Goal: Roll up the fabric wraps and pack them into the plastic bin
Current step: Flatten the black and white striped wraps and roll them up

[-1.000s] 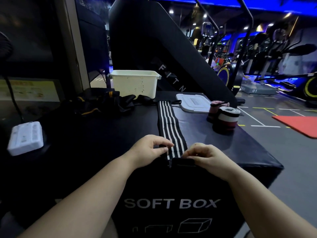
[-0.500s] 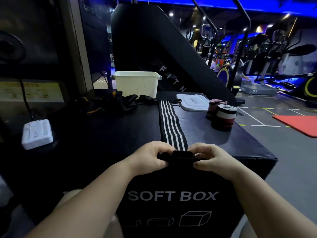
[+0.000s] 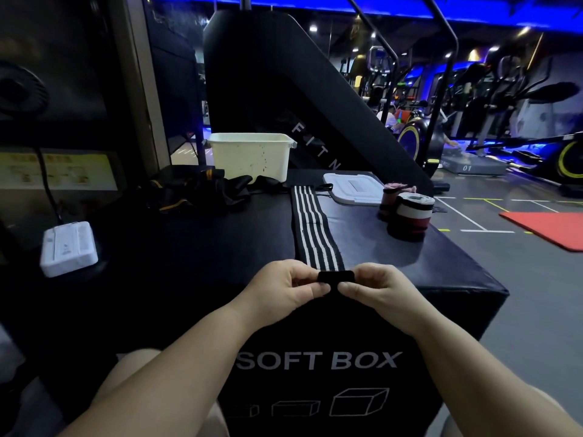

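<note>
Striped wrap (image 3: 310, 225) lies flat mid-frame; left hand (image 3: 284, 290) and right hand (image 3: 377, 291) pinch its near end, evidently starting the roll.

Single view, head-worn: faces forward and down, close above the fingers (image 3: 301, 272); black padded counter (image 3: 189, 247) stretches away beyond the fingers.

The wrap (image 3: 310, 228) was striped woven cloth, the bin (image 3: 252, 159) speckled matt plastic, the box (image 3: 410, 263) smooth vinyl-like.
</note>
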